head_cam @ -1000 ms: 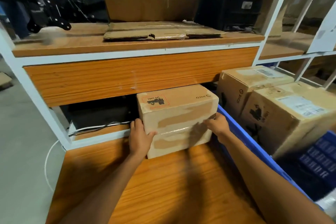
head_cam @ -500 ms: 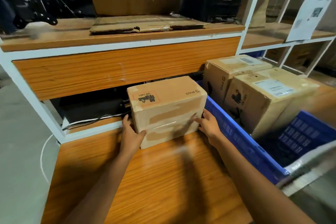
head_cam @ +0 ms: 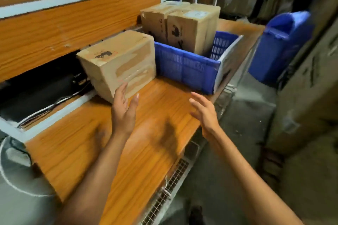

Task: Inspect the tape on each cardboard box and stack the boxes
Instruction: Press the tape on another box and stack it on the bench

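Now both hands are empty, fingers loosely spread. Taped box [head_cam: 118,64] on table [head_cam: 128,160] sits at 11 o'clock of left hand [head_cam: 124,109], possibly touching (blurred), long axis 8-to-2. Crate boxes [head_cam: 190,29] stand at 12 o'clock of right hand [head_cam: 204,113], the nearer hand.

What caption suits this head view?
Left hand and right hand, both open, near taped box beside blue crate.

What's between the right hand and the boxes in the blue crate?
In the head view, only a bare strip of tabletop, then the near wall of the blue crate, separates the right hand from the boxes.
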Available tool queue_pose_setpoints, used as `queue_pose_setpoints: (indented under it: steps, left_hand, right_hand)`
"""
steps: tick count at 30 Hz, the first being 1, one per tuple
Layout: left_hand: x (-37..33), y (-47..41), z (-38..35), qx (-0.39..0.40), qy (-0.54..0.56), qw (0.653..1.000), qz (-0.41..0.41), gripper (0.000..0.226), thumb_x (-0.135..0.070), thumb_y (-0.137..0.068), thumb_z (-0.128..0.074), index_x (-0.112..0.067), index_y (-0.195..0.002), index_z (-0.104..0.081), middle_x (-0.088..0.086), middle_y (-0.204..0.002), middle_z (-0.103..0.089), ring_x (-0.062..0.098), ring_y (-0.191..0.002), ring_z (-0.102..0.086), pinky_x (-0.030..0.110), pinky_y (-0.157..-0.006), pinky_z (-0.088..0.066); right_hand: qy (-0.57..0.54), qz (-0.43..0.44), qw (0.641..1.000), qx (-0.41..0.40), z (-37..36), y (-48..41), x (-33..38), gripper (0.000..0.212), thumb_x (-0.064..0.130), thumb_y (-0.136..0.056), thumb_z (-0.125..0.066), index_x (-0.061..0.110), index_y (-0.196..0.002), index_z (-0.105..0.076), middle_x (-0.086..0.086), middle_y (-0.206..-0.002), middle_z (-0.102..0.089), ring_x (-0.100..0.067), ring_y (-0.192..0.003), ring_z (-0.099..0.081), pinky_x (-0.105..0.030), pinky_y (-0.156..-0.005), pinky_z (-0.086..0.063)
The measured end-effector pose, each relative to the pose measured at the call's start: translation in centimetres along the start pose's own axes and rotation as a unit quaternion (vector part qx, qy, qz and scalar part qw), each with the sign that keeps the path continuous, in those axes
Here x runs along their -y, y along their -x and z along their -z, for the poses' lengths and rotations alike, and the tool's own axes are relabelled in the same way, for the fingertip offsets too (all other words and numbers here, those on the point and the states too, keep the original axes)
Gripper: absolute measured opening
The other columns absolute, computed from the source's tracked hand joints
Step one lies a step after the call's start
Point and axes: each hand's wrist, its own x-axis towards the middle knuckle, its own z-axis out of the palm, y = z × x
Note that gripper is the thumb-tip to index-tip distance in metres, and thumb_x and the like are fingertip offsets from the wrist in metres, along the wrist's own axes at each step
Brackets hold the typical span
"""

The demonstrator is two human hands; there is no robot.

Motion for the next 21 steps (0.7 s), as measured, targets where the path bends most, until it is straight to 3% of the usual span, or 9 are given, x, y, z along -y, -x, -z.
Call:
queue_pose_setpoints:
  steps: [3,5,7,10,13,17,21]
  left_hand:
    - [-1.4,3.9,-3.0,0.088,0.024,0.996,0.009,0.059,-0.042,-0.087,-0.061,-0.018,-0.139,-0.046,0.004,-0.147,-0.049,0.007,-0.138,-0.043,0.036,-0.118,-0.033]
    - [-2.1,5.9,-5.4,0.134,0.035,0.99,0.01,0.057,-0.035,-0.088,-0.061,-0.015,-0.139,-0.046,0.006,-0.144,-0.051,0.008,-0.134,-0.048,0.03,-0.116,-0.036]
    - [-2.9,8.9,-8.7,0.205,0.057,0.977,0.019,0.056,-0.029,-0.088,-0.059,-0.011,-0.138,-0.045,0.012,-0.144,-0.051,0.013,-0.133,-0.049,0.025,-0.113,-0.039]
    - [-3.8,14.1,-13.6,0.307,0.068,0.949,0.029,0.061,-0.04,-0.085,-0.064,-0.013,-0.137,-0.045,0.014,-0.143,-0.052,0.017,-0.135,-0.05,0.028,-0.112,-0.04]
    - [-4.6,19.8,-18.8,0.394,0.064,0.916,0.045,0.065,-0.038,-0.087,-0.064,-0.006,-0.141,-0.046,0.013,-0.141,-0.055,0.014,-0.132,-0.053,0.032,-0.111,-0.042]
    - [-6.3,29.5,-25.3,0.495,0.067,0.863,0.079,0.044,-0.018,-0.1,-0.059,-0.006,-0.14,-0.048,0.01,-0.138,-0.059,0.002,-0.12,-0.058,0.021,-0.101,-0.047]
    - [-8.7,41.4,-31.0,0.577,0.059,0.809,0.092,0.033,-0.03,-0.097,-0.063,-0.019,-0.128,-0.059,0.005,-0.129,-0.065,0.001,-0.116,-0.06,0.033,-0.104,-0.047]
  right_hand:
    - [-0.013,-0.009,0.997,-0.071,3.9,7.0,-0.1,0.033,0.011,-0.097,-0.061,0.015,-0.13,-0.062,0.003,-0.114,-0.065,-0.006,-0.097,-0.06,-0.036,-0.092,-0.047]
    - [0.0,-0.016,0.995,-0.099,5.9,10.2,0.0,0.034,0.012,-0.098,-0.061,0.014,-0.131,-0.062,0.008,-0.109,-0.065,-0.002,-0.098,-0.06,-0.036,-0.094,-0.047]
    - [-0.008,-0.02,0.988,-0.15,9.5,14.5,0.0,0.035,0.016,-0.098,-0.062,0.014,-0.134,-0.062,0.012,-0.111,-0.065,0.001,-0.101,-0.06,-0.037,-0.097,-0.047]
    - [-0.022,-0.02,0.97,-0.239,15.3,21.4,0.0,0.031,0.019,-0.099,-0.061,0.017,-0.13,-0.064,0.012,-0.118,-0.064,0.002,-0.106,-0.058,-0.038,-0.099,-0.046]
    - [-0.031,-0.013,0.942,-0.334,21.1,28.8,-0.3,0.025,0.018,-0.099,-0.06,0.019,-0.124,-0.066,0.012,-0.112,-0.065,-0.002,-0.104,-0.058,-0.038,-0.095,-0.047]
    - [-0.058,-0.018,0.888,-0.455,28.0,40.1,-1.3,0.021,0.021,-0.1,-0.059,0.02,-0.119,-0.067,0.008,-0.111,-0.065,-0.014,-0.114,-0.057,-0.039,-0.094,-0.049]
    - [-0.091,-0.019,0.827,-0.554,34.1,52.5,-3.0,0.015,0.025,-0.101,-0.057,0.026,-0.111,-0.068,0.01,-0.113,-0.065,-0.019,-0.119,-0.057,-0.044,-0.097,-0.051]
